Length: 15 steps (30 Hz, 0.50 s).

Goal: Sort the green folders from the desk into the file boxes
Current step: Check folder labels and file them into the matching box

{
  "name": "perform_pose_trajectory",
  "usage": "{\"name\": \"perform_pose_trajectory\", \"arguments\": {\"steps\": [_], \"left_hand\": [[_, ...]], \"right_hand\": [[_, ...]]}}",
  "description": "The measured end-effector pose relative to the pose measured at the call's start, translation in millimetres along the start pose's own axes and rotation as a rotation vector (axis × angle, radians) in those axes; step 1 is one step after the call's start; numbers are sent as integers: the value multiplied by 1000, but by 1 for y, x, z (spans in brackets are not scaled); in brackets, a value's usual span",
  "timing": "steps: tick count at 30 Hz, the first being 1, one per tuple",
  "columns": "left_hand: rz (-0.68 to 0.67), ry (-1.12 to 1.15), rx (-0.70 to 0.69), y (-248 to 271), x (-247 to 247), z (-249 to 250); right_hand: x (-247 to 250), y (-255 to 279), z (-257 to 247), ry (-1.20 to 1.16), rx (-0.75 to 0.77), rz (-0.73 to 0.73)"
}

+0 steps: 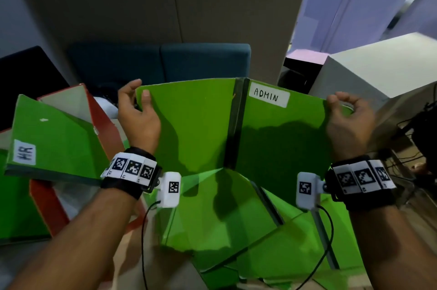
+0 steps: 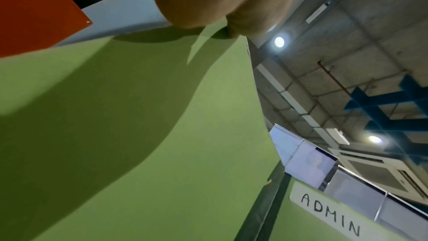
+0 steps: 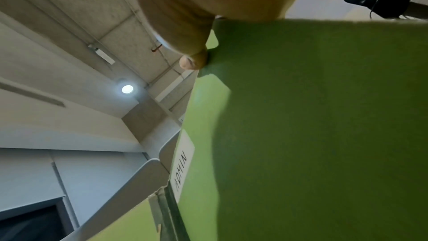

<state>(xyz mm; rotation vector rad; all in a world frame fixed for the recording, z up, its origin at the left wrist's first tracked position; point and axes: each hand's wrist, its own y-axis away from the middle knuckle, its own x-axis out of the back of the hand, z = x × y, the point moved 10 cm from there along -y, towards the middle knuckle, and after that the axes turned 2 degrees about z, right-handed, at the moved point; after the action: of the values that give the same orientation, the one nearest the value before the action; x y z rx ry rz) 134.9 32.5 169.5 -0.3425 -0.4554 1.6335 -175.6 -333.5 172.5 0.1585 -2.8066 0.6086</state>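
Note:
I hold a green folder (image 1: 201, 124) spread wide, upright in front of me, its dark spine in the middle and a white label reading ADMIN (image 1: 269, 97) on the right cover. My left hand (image 1: 138, 110) pinches the left cover's upper corner, thumb on the near face. My right hand (image 1: 347, 114) pinches the right cover's upper corner. The left wrist view shows the same folder (image 2: 139, 135) and label (image 2: 329, 212); the right wrist view shows the thumb on the cover (image 3: 324, 135). More green folders (image 1: 227, 226) lie heaped on the desk below.
At the left, a green folder labelled HR (image 1: 52, 138) stands in a red file box (image 1: 47, 204). A blue sofa back (image 1: 160, 62) is behind the desk. A white cabinet (image 1: 378, 70) and black cables (image 1: 411, 138) are at the right.

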Motion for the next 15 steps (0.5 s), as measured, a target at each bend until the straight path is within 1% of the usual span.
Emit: {"name": "perform_pose_trajectory", "arguments": {"steps": [3, 6, 7, 9, 12, 14, 15], "left_hand": [[-32, -127, 34, 1, -2, -14], [-152, -499, 53, 10, -15, -22], [-203, -566, 57, 16, -21, -23], [-335, -560, 40, 31, -42, -22], [-551, -417, 66, 62, -78, -21], [-638, -317, 94, 79, -97, -18], [-655, -280, 82, 84, -104, -11]], "right_hand": [[-1, 0, 8, -34, 7, 11], [-4, 5, 2, -152, 29, -7], [-5, 7, -1, -184, 34, -22], [-9, 10, -7, -230, 44, -53], [-16, 13, -12, -266, 43, -98], [-18, 14, -12, -267, 46, -117], [-20, 14, -11, -281, 42, -127]]}}
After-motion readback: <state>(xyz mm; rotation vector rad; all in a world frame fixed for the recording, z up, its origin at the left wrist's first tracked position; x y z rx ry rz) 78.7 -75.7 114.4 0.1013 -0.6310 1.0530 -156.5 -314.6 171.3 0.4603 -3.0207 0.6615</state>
